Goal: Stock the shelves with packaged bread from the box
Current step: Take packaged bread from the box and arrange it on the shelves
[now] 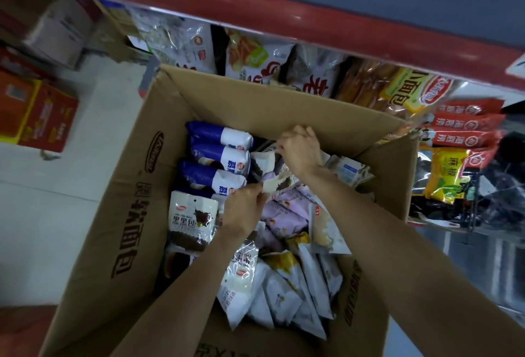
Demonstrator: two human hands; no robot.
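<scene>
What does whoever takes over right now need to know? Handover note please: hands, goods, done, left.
Left hand: inside the cardboard box, pinching the edge of a white and brown bread packet.
Right hand: deeper in the box near its far flap, fingers curled on the packets there; which one it holds is unclear.
Goods: box open below the red shelf, full of packets: blue and white packs along its left side, purple packs mid, white packs near.
Done: the shelf under the red edge already holds bagged bread.
Left: lift the gripped packet out, shelve it, then empty the box.
</scene>
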